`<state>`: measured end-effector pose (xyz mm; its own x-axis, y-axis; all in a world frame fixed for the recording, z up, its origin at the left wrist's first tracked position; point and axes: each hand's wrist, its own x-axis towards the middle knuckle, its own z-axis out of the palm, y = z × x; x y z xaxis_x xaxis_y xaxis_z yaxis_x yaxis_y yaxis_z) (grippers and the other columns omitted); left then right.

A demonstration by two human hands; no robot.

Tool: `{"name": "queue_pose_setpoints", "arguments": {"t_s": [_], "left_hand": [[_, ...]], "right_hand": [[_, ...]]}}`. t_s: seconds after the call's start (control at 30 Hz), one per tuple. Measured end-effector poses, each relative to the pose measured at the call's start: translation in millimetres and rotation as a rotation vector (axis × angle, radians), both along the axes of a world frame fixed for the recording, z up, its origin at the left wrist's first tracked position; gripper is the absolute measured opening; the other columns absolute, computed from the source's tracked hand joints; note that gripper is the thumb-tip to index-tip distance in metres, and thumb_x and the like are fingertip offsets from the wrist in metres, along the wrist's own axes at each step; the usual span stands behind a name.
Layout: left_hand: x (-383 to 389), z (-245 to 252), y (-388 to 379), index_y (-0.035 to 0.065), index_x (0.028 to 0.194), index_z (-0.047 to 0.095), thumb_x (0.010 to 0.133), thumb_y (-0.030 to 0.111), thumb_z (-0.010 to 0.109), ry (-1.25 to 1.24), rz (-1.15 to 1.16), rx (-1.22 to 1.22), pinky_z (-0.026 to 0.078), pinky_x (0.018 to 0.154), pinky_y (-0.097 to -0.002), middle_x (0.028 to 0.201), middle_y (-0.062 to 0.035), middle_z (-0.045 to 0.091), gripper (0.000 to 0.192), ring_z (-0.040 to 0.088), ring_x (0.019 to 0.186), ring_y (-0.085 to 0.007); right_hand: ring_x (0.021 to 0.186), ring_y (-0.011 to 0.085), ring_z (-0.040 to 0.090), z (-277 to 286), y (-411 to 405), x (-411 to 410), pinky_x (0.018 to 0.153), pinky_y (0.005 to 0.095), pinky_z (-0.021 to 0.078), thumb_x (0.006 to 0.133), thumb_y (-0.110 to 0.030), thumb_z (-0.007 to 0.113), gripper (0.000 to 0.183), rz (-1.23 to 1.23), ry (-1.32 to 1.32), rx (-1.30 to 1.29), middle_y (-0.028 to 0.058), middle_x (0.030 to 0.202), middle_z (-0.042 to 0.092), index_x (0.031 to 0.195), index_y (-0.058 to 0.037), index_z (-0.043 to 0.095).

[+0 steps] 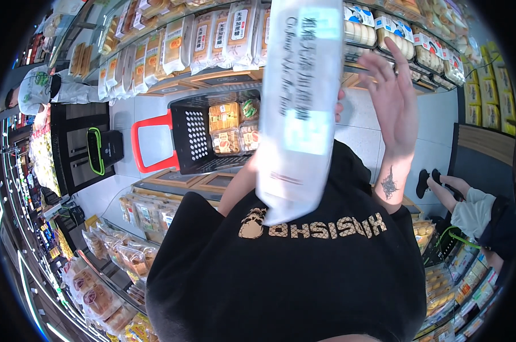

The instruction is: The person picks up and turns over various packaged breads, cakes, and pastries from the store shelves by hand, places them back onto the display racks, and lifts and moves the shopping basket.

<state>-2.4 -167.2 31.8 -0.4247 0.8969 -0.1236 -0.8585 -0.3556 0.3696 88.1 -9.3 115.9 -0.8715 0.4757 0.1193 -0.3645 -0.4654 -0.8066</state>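
Observation:
Close to the camera, a long white plastic food package [298, 166] with printed writing is held up before my chest, slightly blurred. My left hand [339, 106] grips it from behind. Only its fingertips show past the package's right edge, and the rest is mostly hidden. To the right of the package, my right hand [388, 92] is raised, fingers apart and holding nothing. Below the package stands a black shopping basket [193, 158] with a red handle [138, 141]. Inside it lie several clear food packs [224, 117], partly covered by the package.
Ahead is a display shelf with wrapped bread packs [240, 34] and clear boxes of round pastries [394, 36]. Bagged baked goods [129, 256] fill shelves at left. A green-handled basket [108, 149] stands beyond. One person [37, 89] is at far left, another [474, 209] at right.

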Motion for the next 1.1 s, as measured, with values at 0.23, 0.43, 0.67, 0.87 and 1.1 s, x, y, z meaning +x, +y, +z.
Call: {"name": "queue_pose_setpoints", "arguments": {"t_s": [0.23,0.43,0.67,0.87,1.1], "left_hand": [[22,29,-45,-0.0007,0.121,0.038,0.086,0.032,0.046,0.048,-0.196,-0.217,0.047,0.081,-0.0352,0.111,-0.0184,0.05,0.048,0.052,0.099,-0.0243],[31,32,-31,-0.0011,0.121,0.039,0.086,0.031,0.047,0.094,-0.319,-0.215,0.047,0.081,-0.0352,0.111,-0.0193,0.05,0.048,0.053,0.099,-0.025],[41,32,1,-0.0016,0.12,0.04,0.085,0.029,0.048,0.071,-0.429,-0.163,0.048,0.08,-0.0351,0.111,-0.0202,0.05,0.047,0.053,0.099,-0.0259],[38,22,5,-0.0015,0.12,0.04,0.085,0.028,0.048,0.033,-0.404,-0.177,0.047,0.08,-0.0349,0.111,-0.0193,0.05,0.047,0.053,0.099,-0.0253],[36,17,-1,-0.0013,0.12,0.04,0.085,0.027,0.049,0.013,-0.388,-0.192,0.047,0.081,-0.0346,0.112,-0.0182,0.05,0.046,0.052,0.1,-0.0245]], "right_hand": [[0.109,0.0216,0.041,-33,-15,-11,0.091,0.0343,0.034,0.074,-0.041,0.06,0.072,0.173,-0.276,0.004,0.0147,0.118,0.042,0.125,0.0,0.029],[0.09,0.0173,0.054,-21,5,-22,0.076,0.0256,0.0425,0.073,-0.044,0.059,0.061,0.14,-0.307,0.11,0.0115,0.099,0.055,0.112,0.0019,0.045],[0.101,0.0214,0.051,-1,12,-31,0.083,0.031,0.0427,0.076,-0.042,0.056,0.069,-0.022,-0.233,-0.058,0.0164,0.112,0.049,0.122,0.0039,0.035],[0.109,0.0259,0.045,1,-9,-23,0.091,0.0345,0.0363,0.067,-0.02,0.069,0.086,0.102,-0.162,0.372,0.0198,0.119,0.041,0.13,0.0049,0.017],[0.111,0.0248,0.043,6,-1,-7,0.092,0.0349,0.0349,0.067,-0.021,0.067,0.082,-0.006,-0.191,0.35,0.0187,0.121,0.04,0.13,0.0025,0.02]]}}
